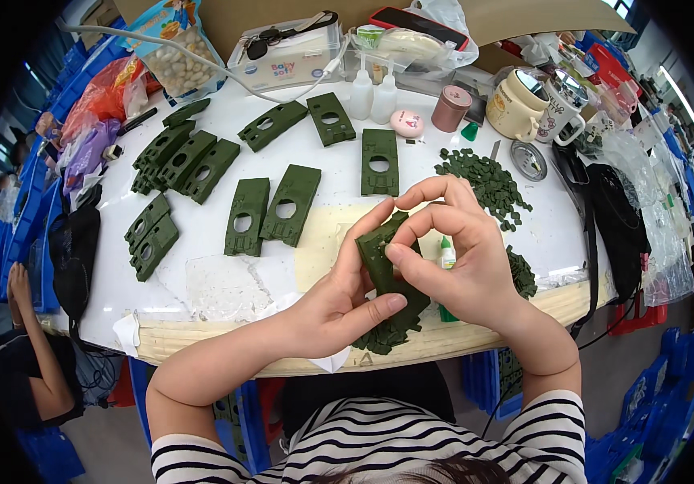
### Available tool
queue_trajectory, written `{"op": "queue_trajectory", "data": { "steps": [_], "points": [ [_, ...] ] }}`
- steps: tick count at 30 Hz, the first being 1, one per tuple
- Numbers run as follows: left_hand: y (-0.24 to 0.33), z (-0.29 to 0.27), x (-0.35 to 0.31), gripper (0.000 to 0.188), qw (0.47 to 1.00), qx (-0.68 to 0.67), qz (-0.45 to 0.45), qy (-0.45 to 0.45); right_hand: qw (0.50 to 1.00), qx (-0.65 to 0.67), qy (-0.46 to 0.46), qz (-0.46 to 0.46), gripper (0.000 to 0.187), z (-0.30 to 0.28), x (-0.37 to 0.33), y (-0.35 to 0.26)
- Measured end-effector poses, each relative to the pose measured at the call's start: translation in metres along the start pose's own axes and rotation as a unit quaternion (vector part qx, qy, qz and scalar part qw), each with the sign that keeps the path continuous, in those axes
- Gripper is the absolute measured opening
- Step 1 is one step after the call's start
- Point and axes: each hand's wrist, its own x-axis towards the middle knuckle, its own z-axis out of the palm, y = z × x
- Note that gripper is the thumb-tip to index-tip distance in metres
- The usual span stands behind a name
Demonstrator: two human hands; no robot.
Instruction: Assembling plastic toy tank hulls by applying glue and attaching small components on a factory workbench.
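Head view, looking down on a white worktable (339,173). At far left, shows dark green hull parts (194,149), boxy and pierced by round holes, lying close together. Behind these, shows a blue snack bag (173,40) printed with lettering and a cartoon figure. Continues rightward to a clear plastic box (286,64), with coloured lettering across the front.

Nearer the middle, comes to the left hand (335,306), closed around a single green hull (377,262), held tilted above the table's front part. Looks light and stiff, like moulded plastic, matt more than slippery; probably sturdy in the body, more fragile at the small raised details. Best taken by the long side edges, clear of those details.

Farther back, shows a round pink case (407,123) with small print. Lower down, shows a white-and-green bottle (447,256), partly hidden, with no readable label. Beside it, comes to the right hand (464,254), curled toward a pinch, thumb apparently touching the hull; cannot tell whether gripping it or a tiny piece. Past that, reaches a loose heap of small green pieces (484,185), without visible writing. Ends with a cream mug (512,105) and a white mug (563,101), both with printed decoration.
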Motion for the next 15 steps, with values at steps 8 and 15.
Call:
{"op": "queue_trajectory", "data": {
  "steps": [8, 15],
  "points": [
    [-0.0024, -0.0002, -0.0003, 0.081, 1.000, 0.025, 0.007, 0.005, 0.999, -0.013, 0.022, -0.020, 0.009, 0.0031, 0.0005, 0.0002],
    [-0.0026, 0.0011, -0.0013, 0.080, 1.000, 0.022, 0.007, 0.009, 0.999, -0.031, 0.022, -0.032, 0.008, 0.0032, 0.0002, -0.0003]
  ]
}}
